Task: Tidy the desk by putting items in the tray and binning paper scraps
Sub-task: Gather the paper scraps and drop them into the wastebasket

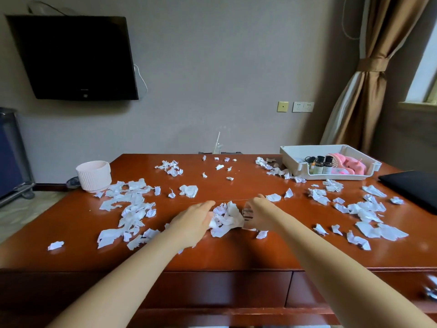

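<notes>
White paper scraps lie all over the red-brown desk [236, 254]. A bunched pile of scraps [227, 216] sits in the middle between my two hands. My left hand [194, 220] curls round the pile's left side, and my right hand [259, 214] curls round its right side. Something small with dark stripes shows at my right fingertips, but I cannot make out what it is. The white tray [292, 160] stands at the back right and holds small dark-capped bottles [323, 165] and pink items [347, 165]. A pale pink ribbed bin [94, 176] stands at the back left corner.
Thick drifts of scraps lie left [132, 209] and right [369, 211] of my hands, with more near the tray. A flat black object [412, 189] lies at the right edge. A wall-mounted TV [75, 58] hangs at the left, and a curtain [369, 74] at the right.
</notes>
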Demonstrator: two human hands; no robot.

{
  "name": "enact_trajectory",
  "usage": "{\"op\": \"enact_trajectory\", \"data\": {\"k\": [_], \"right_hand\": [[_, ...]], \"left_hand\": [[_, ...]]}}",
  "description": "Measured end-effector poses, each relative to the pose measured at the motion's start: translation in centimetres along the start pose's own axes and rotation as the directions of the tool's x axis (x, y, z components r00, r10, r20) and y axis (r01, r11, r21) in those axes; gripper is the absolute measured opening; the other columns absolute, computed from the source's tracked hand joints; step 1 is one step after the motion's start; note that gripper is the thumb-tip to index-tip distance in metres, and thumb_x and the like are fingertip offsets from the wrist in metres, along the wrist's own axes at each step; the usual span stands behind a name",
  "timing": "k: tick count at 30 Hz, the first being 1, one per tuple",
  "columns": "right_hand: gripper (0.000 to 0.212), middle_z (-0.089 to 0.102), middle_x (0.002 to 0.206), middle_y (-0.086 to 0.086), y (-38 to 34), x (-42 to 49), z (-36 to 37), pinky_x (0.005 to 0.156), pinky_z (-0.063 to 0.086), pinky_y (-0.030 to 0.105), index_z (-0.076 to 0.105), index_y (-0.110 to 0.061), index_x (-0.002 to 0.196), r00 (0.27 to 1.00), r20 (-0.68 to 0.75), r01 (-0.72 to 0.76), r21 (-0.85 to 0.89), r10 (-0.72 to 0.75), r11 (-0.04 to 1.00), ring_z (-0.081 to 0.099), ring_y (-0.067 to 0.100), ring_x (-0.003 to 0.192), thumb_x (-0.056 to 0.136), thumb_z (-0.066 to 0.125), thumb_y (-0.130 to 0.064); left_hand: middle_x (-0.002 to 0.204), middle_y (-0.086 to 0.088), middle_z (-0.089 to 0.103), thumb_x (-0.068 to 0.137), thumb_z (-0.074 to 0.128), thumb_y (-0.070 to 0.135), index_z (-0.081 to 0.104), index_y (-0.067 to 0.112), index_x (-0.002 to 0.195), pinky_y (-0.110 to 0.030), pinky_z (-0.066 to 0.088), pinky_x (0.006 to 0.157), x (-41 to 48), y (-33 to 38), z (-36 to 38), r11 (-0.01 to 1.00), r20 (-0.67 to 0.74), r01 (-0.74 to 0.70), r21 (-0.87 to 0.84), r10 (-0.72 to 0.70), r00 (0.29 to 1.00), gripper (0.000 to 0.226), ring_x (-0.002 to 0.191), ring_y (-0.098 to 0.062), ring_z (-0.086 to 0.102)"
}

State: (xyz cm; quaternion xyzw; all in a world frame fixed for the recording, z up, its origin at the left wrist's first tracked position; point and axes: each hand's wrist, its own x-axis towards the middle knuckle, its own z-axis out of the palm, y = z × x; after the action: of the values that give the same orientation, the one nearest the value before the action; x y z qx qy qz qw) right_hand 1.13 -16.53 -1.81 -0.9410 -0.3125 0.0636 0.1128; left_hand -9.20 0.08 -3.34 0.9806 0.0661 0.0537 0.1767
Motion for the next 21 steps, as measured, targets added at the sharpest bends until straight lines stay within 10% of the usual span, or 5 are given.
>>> {"op": "enact_trajectory", "data": {"k": [5,21], "right_hand": [[0.034,0.065,0.108,0.011,0.6,0.6,1.0,0.075,0.05,0.032,0.06,-0.005,0.108,0.996,-0.086,0.012,0.078,-0.005,0.997,0.06,0.026,0.095,0.08,0.071,-0.021],[0.045,0.06,0.127,0.01,2.3,1.0,0.1,0.08,0.055,0.031,0.047,-0.009,0.125,0.974,-0.225,0.035,0.24,0.02,0.97,0.06,0.027,0.113,0.083,0.059,0.002]], "left_hand": [[0.117,-0.003,0.066,0.096,0.046,0.019,0.06,0.022,0.118,-0.038,0.055,0.087,-0.2,-2.3,-0.9,0.994,-0.042,0.078,0.071,-0.076,0.996,0.026,0.099,-0.019,0.064],[0.09,-0.006,0.054,0.087,0.057,0.043,0.055,0.022,0.097,-0.03,0.048,0.072,2.6,-2.2,-1.4,0.985,0.115,0.165,0.055,-0.171,0.979,0.024,0.08,-0.019,0.055]]}}
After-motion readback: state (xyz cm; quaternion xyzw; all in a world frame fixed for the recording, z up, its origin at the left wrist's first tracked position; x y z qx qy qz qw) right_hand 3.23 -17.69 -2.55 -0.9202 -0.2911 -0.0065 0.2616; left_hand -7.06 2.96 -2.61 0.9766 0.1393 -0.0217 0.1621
